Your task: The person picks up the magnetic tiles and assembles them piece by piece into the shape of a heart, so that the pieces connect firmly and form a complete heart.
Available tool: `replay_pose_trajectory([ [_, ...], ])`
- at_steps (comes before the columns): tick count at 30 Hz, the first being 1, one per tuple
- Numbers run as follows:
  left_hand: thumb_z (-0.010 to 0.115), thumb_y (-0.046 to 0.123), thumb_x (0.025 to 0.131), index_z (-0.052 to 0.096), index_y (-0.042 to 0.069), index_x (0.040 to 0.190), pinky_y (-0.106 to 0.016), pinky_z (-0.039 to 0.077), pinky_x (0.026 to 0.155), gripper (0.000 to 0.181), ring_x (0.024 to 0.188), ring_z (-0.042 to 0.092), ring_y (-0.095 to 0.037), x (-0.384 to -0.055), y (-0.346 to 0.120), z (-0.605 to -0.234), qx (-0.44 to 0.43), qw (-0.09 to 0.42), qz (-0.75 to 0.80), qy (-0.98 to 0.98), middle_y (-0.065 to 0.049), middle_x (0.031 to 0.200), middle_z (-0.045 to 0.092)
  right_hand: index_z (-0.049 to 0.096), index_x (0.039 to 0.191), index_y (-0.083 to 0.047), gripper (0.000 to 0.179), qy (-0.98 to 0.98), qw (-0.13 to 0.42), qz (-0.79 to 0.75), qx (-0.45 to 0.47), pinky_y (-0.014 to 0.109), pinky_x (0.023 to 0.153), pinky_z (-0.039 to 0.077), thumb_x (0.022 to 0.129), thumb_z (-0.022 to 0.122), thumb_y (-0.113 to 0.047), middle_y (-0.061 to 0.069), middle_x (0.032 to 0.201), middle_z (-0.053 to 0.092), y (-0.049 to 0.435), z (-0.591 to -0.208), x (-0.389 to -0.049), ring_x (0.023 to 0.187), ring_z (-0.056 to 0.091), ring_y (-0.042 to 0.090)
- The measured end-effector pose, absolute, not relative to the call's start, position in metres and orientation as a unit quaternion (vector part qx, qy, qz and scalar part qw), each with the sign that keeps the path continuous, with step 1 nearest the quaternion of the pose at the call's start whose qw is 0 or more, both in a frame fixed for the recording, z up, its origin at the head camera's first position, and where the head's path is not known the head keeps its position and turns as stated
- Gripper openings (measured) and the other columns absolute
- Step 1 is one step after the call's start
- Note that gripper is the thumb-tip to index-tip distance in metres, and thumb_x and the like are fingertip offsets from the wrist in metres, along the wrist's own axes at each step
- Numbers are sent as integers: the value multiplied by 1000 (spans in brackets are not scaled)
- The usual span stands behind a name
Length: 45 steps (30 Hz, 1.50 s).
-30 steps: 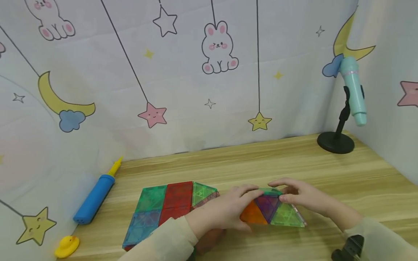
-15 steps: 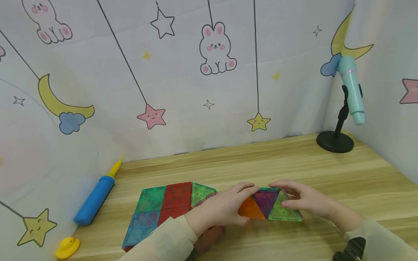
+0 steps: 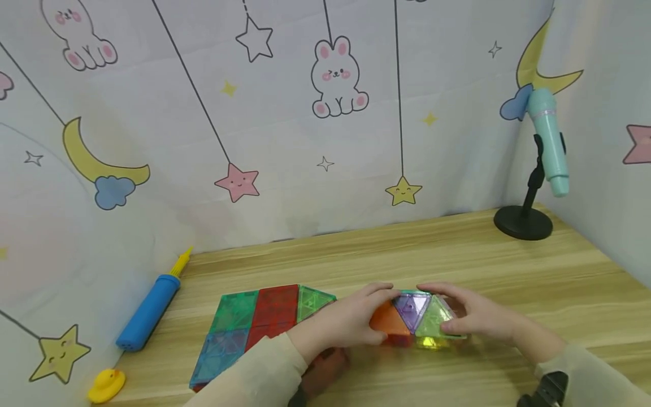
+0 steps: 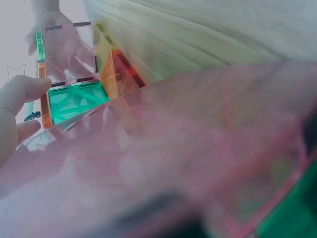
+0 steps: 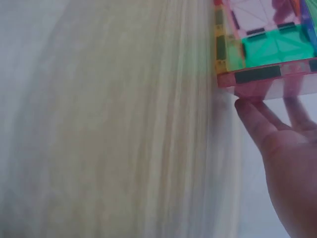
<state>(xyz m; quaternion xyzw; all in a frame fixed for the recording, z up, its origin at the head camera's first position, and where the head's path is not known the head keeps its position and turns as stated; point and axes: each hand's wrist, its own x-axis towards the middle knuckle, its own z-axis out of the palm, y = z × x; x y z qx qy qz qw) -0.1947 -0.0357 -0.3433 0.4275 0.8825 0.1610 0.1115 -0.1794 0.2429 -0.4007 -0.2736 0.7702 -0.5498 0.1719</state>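
A small hollow block of magnetic tiles (image 3: pixel 390 320) lies between my hands. Orange, purple and green triangles show on its upper face, with red and yellow along the front. My left hand (image 3: pixel 351 323) holds its left end, fingertips at the back edge and thumb at the front. At the other end my right hand (image 3: pixel 473 312) grips it the same way. In the right wrist view, fingers (image 5: pixel 257 121) press against a pink end tile (image 5: pixel 297 79). The left wrist view shows a green tile (image 4: pixel 77 101) inside, partly behind a blurred pink panel (image 4: pixel 124 158).
A larger magnetic-tile build (image 3: pixel 277 305) in green, red and blue stands left, partly behind my left forearm. Farther left are a blue balloon pump (image 3: pixel 147 314) and a yellow rubber duck (image 3: pixel 107 385). A toy microphone (image 3: pixel 549 141) on a black stand is at back right.
The block has tilted, bringing its red and yellow front into view, and the purple triangle now looks paler. My right thumb has shifted from its top toward its right end.
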Motion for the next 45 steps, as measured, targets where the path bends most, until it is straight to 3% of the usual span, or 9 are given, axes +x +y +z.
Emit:
replay_pose_trajectory([
  [3,66,17,81,36,13,144,-27,37,99,70,129,37,-14,-196,-36,-344,430,115,166,880,-4,145,35,34,144,-9,60,771,159,-546,-286,19,93,36,91,60,-9,22,146,27,242,-404,-180,120,39,-4],
  [6,66,19,82,34,11,145,-27,34,102,71,131,36,-13,-197,-37,-345,436,112,166,877,-4,145,37,35,144,-10,58,768,153,-547,-295,15,95,31,91,59,-7,23,147,27,242,-407,-182,122,35,-8],
  [10,65,23,85,34,12,145,-29,32,104,69,132,36,-15,-197,-39,-344,438,109,158,878,-4,145,37,27,146,-4,68,758,169,-556,-296,22,91,41,88,62,-8,28,143,28,244,-406,-180,118,47,7],
  [15,64,28,89,35,14,145,-29,34,103,65,130,38,-15,-195,-45,-341,440,96,138,882,-4,145,38,22,148,-6,84,798,149,-505,-293,24,88,42,80,71,-11,23,140,33,241,-400,-173,116,47,16],
  [23,67,33,87,31,17,147,-35,34,104,72,131,37,-16,-197,-87,-324,394,122,169,895,1,145,37,28,147,-9,79,834,114,-473,-260,23,85,43,81,72,-19,20,136,41,232,-395,-169,113,48,34],
  [33,74,39,79,37,10,144,-48,34,101,79,129,38,-28,-212,-177,-316,289,110,199,930,-9,142,40,26,146,-9,77,826,113,-505,-222,30,73,50,83,70,-15,24,128,47,235,-400,-177,108,52,35],
  [40,74,41,79,36,6,143,-55,32,100,83,130,35,-37,-223,-223,-327,228,99,211,945,-17,143,37,24,146,-7,76,841,84,-496,-200,26,80,46,86,68,-18,22,128,48,230,-399,-193,114,49,37],
  [45,72,48,79,35,6,143,-58,34,96,86,127,35,-42,-224,-240,-328,192,108,209,953,-24,143,33,26,146,-7,76,853,77,-483,-183,34,85,45,85,69,-23,22,130,46,218,-396,-207,116,46,37],
])
